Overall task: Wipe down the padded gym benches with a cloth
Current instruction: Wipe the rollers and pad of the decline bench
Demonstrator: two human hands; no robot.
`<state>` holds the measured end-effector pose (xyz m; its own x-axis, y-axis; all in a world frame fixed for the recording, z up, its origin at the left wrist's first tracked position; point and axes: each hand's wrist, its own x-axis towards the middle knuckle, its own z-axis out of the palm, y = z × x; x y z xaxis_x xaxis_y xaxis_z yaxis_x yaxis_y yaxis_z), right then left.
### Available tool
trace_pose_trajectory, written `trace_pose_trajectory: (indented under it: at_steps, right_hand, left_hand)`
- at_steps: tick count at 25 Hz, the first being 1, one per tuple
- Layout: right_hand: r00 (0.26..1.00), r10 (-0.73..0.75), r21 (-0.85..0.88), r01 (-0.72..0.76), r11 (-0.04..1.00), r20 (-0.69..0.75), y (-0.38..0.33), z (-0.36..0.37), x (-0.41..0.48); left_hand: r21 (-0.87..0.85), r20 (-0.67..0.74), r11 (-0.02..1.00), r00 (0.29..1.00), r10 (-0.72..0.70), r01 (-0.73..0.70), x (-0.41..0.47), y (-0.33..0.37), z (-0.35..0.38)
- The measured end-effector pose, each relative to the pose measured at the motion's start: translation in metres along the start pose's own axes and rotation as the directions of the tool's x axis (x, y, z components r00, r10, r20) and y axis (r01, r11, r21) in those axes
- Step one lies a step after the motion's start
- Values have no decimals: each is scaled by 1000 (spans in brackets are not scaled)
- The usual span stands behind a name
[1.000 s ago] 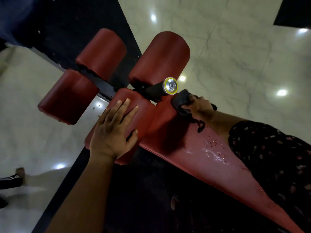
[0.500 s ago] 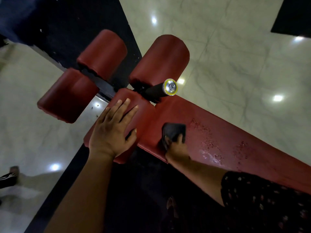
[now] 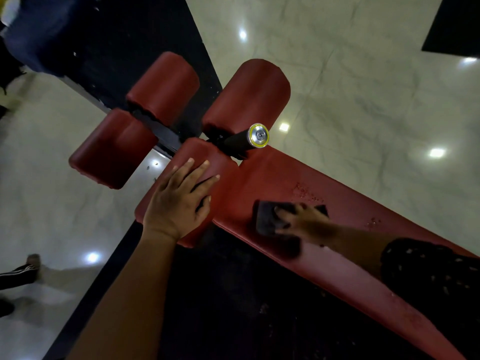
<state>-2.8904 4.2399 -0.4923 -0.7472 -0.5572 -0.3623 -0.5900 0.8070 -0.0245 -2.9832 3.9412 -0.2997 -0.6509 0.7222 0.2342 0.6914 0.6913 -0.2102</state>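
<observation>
Black rubber floor mat (image 3: 220,307) lies under the near edge. Dark speckled sleeve (image 3: 431,271) at lower right.

Long red padded gym bench (image 3: 345,203) runs diagonally from lower right to centre. Left hand (image 3: 179,203) lies flat on the bench's short end pad, fingers straight and slightly spread, holding nothing. Right hand (image 3: 304,222) is blurred, fingers stretched out over a dark folded cloth (image 3: 267,216), pressing it onto the main pad near the front edge. Wet flecks just beyond the cloth.

Black handle with silver, yellow-ringed end cap (image 3: 258,135) juts up past the pad. Three red cylindrical roller pads (image 3: 246,100) sit beyond. Glossy pale marble floor (image 3: 363,87) reflects ceiling lights.
</observation>
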Motion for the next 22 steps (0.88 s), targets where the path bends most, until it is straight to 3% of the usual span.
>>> trace_pose_trajectory:
  at_steps: [3,7,9,11,13,15,17,18,20,22]
  right_hand:
    - [928,368,-57,-365,929,54,72,-17,4]
    - [818,556,151,-574,805,147,107,-17,18]
    - [708,677,404,-690,601,202,95,-5,28]
    - [597,763,647,-688,330,246,73,7,33]
    - [541,792,725,-660,194,281,49,5,34]
    - [557,774,702,-679,215,301,15,-1,32]
    - [638,698,682,-670,295,325,-28,-8,29]
    - [728,611,618,-642,453,309,-53,-9,30]
    - [806,496,463,-592,660,323,-102,-1,29]
    - [823,475,478,-568,670,313,-139,8,17]
  left_hand:
    - [-2,-20,1000,1000,4,-4,-1,1,0]
    - [10,-33,1000,999,16,-16,0,-1,0]
    - [1,-31,1000,1000,3,-3,-1,0,0]
    - [-12,-31,1000,999,-11,11,-2,0,0]
    - [-33,-34,999,999,-20,19,-2,0,2]
    - [-50,-39,998,999,-26,24,-2,0,2]
    - [-53,-38,998,999,-33,31,-1,-2,2]
    - [-54,-30,998,999,-38,36,-1,-2,2]
    - [-59,-8,997,999,-45,45,-1,-1,1]
    - [-55,-3,998,999,-40,39,-1,0,1]
